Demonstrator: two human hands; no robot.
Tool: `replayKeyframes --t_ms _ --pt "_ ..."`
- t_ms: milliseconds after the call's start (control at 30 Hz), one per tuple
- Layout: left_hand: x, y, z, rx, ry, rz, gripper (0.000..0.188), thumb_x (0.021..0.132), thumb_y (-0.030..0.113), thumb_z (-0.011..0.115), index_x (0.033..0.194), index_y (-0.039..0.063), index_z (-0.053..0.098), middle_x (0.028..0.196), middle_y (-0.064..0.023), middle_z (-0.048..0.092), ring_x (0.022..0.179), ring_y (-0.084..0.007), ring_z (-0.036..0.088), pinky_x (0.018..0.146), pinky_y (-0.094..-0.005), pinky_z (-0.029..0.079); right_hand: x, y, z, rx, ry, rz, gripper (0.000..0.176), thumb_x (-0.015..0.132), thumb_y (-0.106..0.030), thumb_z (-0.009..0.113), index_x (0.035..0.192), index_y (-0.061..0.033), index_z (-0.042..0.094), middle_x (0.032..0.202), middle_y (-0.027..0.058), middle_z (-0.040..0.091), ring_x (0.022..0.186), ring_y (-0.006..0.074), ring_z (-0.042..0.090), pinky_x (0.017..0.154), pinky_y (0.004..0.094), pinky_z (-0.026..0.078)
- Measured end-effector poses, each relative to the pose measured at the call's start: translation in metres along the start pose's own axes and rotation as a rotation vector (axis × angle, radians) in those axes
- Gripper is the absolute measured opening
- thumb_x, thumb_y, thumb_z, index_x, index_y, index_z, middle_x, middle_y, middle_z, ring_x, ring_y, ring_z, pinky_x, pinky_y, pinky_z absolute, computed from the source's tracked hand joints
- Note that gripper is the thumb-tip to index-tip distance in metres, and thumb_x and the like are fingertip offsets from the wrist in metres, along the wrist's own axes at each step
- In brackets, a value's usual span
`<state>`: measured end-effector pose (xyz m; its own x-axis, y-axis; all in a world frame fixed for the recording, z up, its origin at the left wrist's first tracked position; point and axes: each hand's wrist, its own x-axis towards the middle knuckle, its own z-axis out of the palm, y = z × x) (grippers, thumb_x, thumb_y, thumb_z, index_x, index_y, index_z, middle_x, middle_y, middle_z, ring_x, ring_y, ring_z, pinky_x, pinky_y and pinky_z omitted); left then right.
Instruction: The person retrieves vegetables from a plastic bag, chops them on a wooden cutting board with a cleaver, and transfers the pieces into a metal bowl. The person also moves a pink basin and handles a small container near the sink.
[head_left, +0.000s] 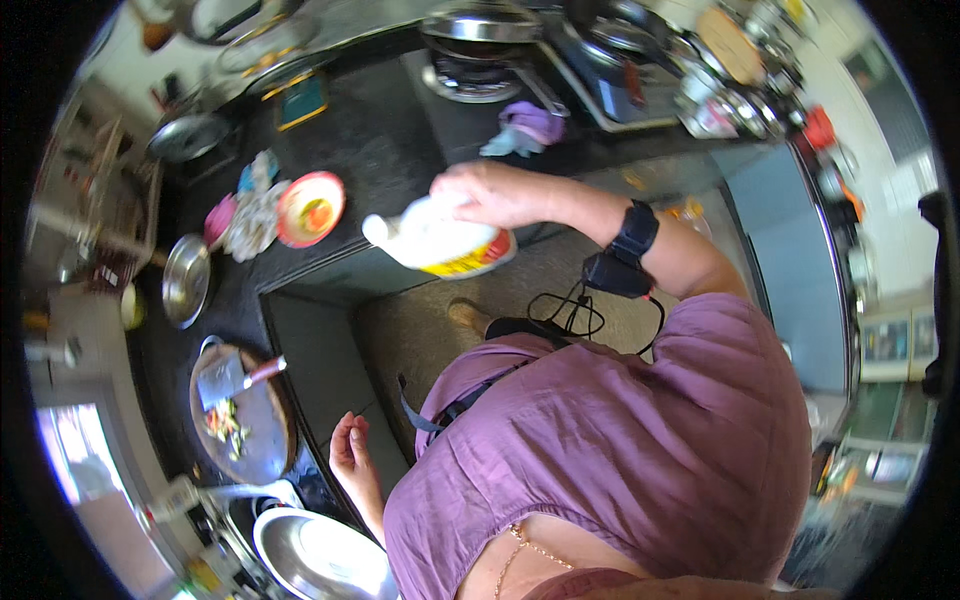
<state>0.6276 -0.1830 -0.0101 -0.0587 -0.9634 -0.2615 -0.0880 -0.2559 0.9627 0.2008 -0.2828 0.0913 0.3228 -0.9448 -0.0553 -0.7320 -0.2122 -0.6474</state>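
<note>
My right hand (487, 193) grips a white plastic jug (442, 240) by its top, above the floor in front of the counter. The jug has a yellow and red label and leans with its narrow end to the left; motion blurs it. My left hand (354, 454) hangs by the counter edge, loosely curled, and I see nothing in it. Left of the jug, a red-rimmed bowl (291, 215) on the counter holds something yellow and orange. Nearer my left hand, a round board (262, 427) carries a cleaver (225, 380) and chopped vegetables (225, 427).
A covered pan (480, 26) stands on the stove, with a purple cloth (532, 124) before it. Crumpled plastic bags (255, 225) and a steel bowl (186, 281) sit on the left counter. A large steel basin (285, 551) is lower left. Black cable (570, 311) loops below my right arm.
</note>
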Motion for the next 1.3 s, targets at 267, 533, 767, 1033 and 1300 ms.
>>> replayKeyframes --t_ms 267,533,767,1033,1300 --pt "0.001 0.006 0.063 0.039 -0.207 0.039 0.025 0.093 0.013 0.058 0.112 -0.003 0.059 0.101 -0.0090 0.064 0.094 -0.0156 0.061 0.090 -0.0293 0.047 -0.214 0.057 -0.015 0.033 0.033 0.498 0.030 0.085 -0.023 0.061 0.105 0.0000 0.060 0.095 0.0194 0.063 0.089 0.0321 0.062 0.076 0.0396 0.048" --pt "-0.016 0.019 0.216 0.107 -0.351 0.088 0.026 0.092 0.017 0.060 0.110 -0.002 0.059 0.098 -0.0088 0.065 0.092 -0.0148 0.061 0.087 -0.0291 0.049 -0.367 0.155 -0.026 0.024 0.256 0.736 0.032 0.079 -0.021 0.066 0.102 0.0004 0.059 0.090 0.0209 0.064 0.084 0.0353 0.063 0.074 0.0422 0.049" --pt "-0.035 0.025 0.407 0.245 -0.673 0.179 0.026 0.093 0.012 0.057 0.114 -0.002 0.058 0.101 -0.0096 0.065 0.094 -0.0155 0.061 0.088 -0.0298 0.048 -0.534 0.223 -0.020 0.140 0.461 0.796 0.037 0.078 -0.026 0.066 0.102 0.0004 0.057 0.094 0.0186 0.061 0.087 0.0353 0.058 0.076 0.0414 0.046" --pt "-0.049 0.064 0.589 0.530 -1.109 0.292 0.023 0.093 0.005 0.052 0.113 -0.004 0.059 0.102 -0.0110 0.065 0.094 -0.0174 0.062 0.085 -0.0280 0.047 -0.671 0.207 0.003 0.064 0.755 1.208 0.031 0.075 -0.022 0.067 0.098 -0.0008 0.060 0.098 0.0213 0.062 0.092 0.0372 0.060 0.080 0.0445 0.047" --pt "-0.063 0.065 0.772 0.424 -1.599 0.310 0.025 0.092 0.009 0.056 0.114 -0.001 0.060 0.102 -0.0099 0.065 0.093 -0.0157 0.061 0.084 -0.0265 0.047 -0.770 0.192 0.142 0.357 0.933 1.743 0.041 0.072 -0.030 0.072 0.100 -0.0017 0.063 0.097 0.0208 0.065 0.090 0.0361 0.063 0.080 0.0430 0.048"
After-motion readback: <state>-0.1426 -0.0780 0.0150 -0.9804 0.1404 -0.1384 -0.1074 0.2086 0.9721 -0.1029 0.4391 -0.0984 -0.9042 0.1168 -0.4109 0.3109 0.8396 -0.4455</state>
